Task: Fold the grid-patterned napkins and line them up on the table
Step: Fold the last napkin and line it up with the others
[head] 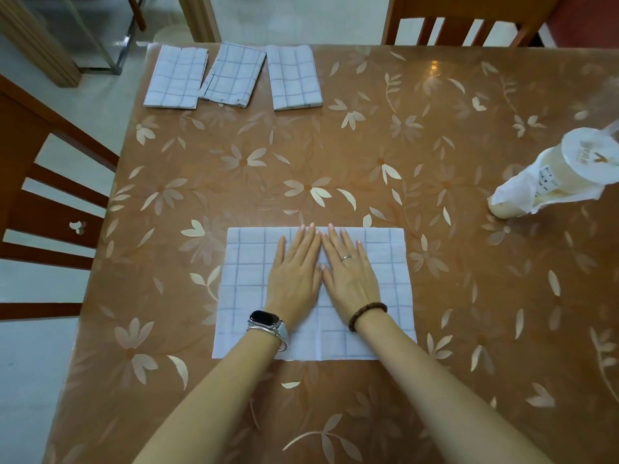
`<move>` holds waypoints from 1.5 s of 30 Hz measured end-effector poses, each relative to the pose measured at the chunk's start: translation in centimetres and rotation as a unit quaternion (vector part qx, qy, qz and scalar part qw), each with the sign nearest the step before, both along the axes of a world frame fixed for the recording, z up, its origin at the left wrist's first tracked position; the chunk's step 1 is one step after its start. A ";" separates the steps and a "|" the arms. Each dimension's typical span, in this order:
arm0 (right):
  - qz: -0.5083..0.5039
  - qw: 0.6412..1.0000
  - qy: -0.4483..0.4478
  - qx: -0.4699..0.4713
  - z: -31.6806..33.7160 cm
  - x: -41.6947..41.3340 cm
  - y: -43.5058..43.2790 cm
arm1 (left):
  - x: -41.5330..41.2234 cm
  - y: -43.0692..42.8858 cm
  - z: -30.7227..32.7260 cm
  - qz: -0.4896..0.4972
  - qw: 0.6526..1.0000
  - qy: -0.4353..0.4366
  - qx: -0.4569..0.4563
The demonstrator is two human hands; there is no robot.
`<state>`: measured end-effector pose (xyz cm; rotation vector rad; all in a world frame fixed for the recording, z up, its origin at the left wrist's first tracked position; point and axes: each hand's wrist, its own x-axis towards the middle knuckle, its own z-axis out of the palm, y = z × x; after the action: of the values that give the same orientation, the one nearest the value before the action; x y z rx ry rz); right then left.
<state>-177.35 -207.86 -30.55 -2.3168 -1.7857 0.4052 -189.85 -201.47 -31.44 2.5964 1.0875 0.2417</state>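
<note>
A white napkin with a grey grid [244, 272] lies flat on the table near its front edge. My left hand [294, 269] and my right hand [348, 269] rest palm-down side by side on its middle, fingers straight and pointing away from me, index fingers almost touching. Neither hand grips anything. At the far left of the table three folded grid napkins sit in a row: one [176, 77], a second tilted one [232, 75] overlapping its edge, and a third [294, 77].
The table [402, 145] has a brown flowered cover. A sealed drink cup in a plastic bag [552, 175] stands at the right edge. Wooden chairs stand at the left [40, 202] and at the far side [469, 21].
</note>
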 end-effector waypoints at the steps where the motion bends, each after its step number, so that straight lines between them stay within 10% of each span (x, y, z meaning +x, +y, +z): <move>1: 0.002 1.000 -0.007 -0.005 -0.2 -0.1 0.0 | -0.1 -0.1 -0.2 0.000 1.000 0.013 0.006; 45: -0.083 0.992 -0.053 -0.085 0.1 1.0 -9.2 | -10.4 -4.0 -0.3 0.115 0.990 0.080 -0.019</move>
<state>-176.40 -217.06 -30.43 -2.6270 -1.6442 0.4286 -200.20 -205.45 -31.71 2.4899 1.4341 0.0643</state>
